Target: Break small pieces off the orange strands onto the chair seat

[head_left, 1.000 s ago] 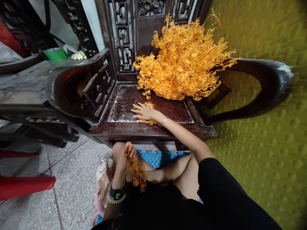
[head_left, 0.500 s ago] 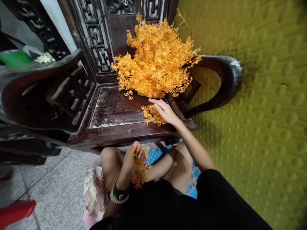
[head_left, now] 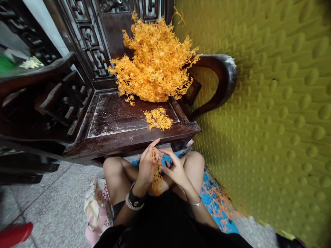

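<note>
In the head view, my left hand (head_left: pixel 147 167) is closed round a small bunch of orange plastic sprigs (head_left: pixel 157 179), its index finger pointing up. Just to its right is my right hand (head_left: pixel 177 168), thumb and index finger apart beside the bunch. Whether its fingertips touch a sprig I cannot tell. On the front of a dark wooden chair seat (head_left: pixel 113 115) lies a small pile of orange plastic sprigs (head_left: pixel 158 118). Behind it rises a large heap of the same branching orange pieces (head_left: pixel 157 65), leaning toward the chair back.
The chair's curved right arm (head_left: pixel 227 79) stands by a yellow padded wall (head_left: pixel 271 103). Orange scraps (head_left: pixel 219 203) lie on a blue mat (head_left: pixel 207 186) at my right. A white and pink bag (head_left: pixel 97 210) rests by my left knee. A red object (head_left: pixel 17 234) is at lower left.
My right hand has left the small pile on the seat and come down beside my left hand. The left hand still holds its sprigs. The view has shifted slightly right.
</note>
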### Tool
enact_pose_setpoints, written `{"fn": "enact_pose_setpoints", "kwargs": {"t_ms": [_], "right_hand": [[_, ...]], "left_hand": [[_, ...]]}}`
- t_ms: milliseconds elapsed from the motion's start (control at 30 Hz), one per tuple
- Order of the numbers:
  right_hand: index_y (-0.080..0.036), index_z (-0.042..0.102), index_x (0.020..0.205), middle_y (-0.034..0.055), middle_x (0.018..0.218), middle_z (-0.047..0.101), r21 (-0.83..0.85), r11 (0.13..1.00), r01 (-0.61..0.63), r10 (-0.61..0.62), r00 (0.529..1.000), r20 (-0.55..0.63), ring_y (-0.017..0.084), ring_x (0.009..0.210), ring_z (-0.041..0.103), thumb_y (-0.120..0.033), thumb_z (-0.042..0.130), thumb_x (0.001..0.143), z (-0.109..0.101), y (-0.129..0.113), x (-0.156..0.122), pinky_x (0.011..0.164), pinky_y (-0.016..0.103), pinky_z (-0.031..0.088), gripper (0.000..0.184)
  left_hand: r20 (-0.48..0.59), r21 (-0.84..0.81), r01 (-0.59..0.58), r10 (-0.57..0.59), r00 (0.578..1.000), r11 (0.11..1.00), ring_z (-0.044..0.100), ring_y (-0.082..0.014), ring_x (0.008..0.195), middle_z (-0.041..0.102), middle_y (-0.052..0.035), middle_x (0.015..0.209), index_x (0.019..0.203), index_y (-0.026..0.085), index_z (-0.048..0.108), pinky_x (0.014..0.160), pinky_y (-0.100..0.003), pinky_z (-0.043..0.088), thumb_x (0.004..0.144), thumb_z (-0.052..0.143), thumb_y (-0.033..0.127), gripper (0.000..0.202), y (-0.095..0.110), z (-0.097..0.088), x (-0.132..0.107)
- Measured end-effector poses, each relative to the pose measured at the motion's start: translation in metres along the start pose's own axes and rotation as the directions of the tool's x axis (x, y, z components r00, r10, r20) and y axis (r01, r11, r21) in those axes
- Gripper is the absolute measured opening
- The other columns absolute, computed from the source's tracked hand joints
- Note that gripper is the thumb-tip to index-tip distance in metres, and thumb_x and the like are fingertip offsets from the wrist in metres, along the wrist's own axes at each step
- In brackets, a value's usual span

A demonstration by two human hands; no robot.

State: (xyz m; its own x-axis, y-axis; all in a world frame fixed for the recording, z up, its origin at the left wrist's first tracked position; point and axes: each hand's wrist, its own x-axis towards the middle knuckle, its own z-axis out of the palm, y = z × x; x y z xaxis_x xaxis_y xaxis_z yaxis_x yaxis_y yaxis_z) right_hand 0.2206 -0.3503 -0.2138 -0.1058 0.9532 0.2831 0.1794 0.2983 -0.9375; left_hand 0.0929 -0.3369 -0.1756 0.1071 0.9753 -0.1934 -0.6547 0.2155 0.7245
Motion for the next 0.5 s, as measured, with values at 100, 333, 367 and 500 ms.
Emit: {"fn": "enact_pose_setpoints", "kwargs": {"t_ms": [100, 333, 367, 500], "right_hand": [[-0.025, 0.063, 0.113, 0.0081, 0.112, 0.066, -0.057, 0.998, 0.03, -0.023, 0.993, 0.113, 0.026, 0.109, 0.057, -0.036, 0.077, 0.07, 0.007, 0.006, -0.01, 0.098, 0.042, 0.042, 0.046], [-0.016, 0.061, 0.08, -0.0018, 0.063, 0.053, -0.114, 0.992, -0.062, 0.069, 0.996, 0.064, 0.01, 0.057, 0.045, -0.041, 0.059, 0.086, 0.002, -0.006, -0.013, 0.056, 0.022, 0.037, 0.026], [-0.016, 0.062, 0.083, -0.0013, 0.066, 0.055, -0.112, 0.993, -0.049, 0.056, 0.997, 0.054, 0.01, 0.059, 0.046, -0.04, 0.057, 0.087, 0.0, -0.007, -0.009, 0.057, 0.022, 0.037, 0.025], [-0.017, 0.061, 0.083, -0.003, 0.061, 0.049, -0.215, 0.977, 0.005, 0.007, 0.998, 0.058, 0.01, 0.055, 0.041, -0.027, 0.049, 0.09, -0.007, -0.012, 0.02, 0.054, 0.022, 0.031, 0.017]], "left_hand": [[0.096, -0.118, 0.043, -0.032, 0.995, 0.992, 0.049, -0.0085, 0.061, 0.05, 0.003, 0.065, 0.12, 0.016, 0.062, 0.063, -0.018, 0.044, 0.09, 0.054, 0.027, 0.033, 0.011, 0.001, -0.003], [0.025, -0.16, -0.166, 0.172, 0.985, 0.973, 0.062, -0.012, 0.1, 0.066, -0.0031, 0.094, 0.121, 0.022, 0.061, 0.098, -0.025, 0.044, 0.096, 0.041, 0.032, 0.034, 0.025, -0.014, 0.001], [0.034, -0.117, -0.167, 0.172, 0.984, 0.979, 0.059, -0.0149, 0.111, 0.066, -0.0051, 0.108, 0.124, 0.024, 0.059, 0.104, -0.03, 0.041, 0.096, 0.039, 0.04, 0.038, 0.023, -0.017, 0.002], [0.088, 0.05, -0.113, 0.108, 0.99, 0.992, 0.05, -0.0255, 0.127, 0.059, -0.0122, 0.131, 0.127, 0.021, 0.056, 0.107, -0.039, 0.039, 0.083, 0.044, 0.069, 0.066, 0.008, -0.02, 0.005]]}}
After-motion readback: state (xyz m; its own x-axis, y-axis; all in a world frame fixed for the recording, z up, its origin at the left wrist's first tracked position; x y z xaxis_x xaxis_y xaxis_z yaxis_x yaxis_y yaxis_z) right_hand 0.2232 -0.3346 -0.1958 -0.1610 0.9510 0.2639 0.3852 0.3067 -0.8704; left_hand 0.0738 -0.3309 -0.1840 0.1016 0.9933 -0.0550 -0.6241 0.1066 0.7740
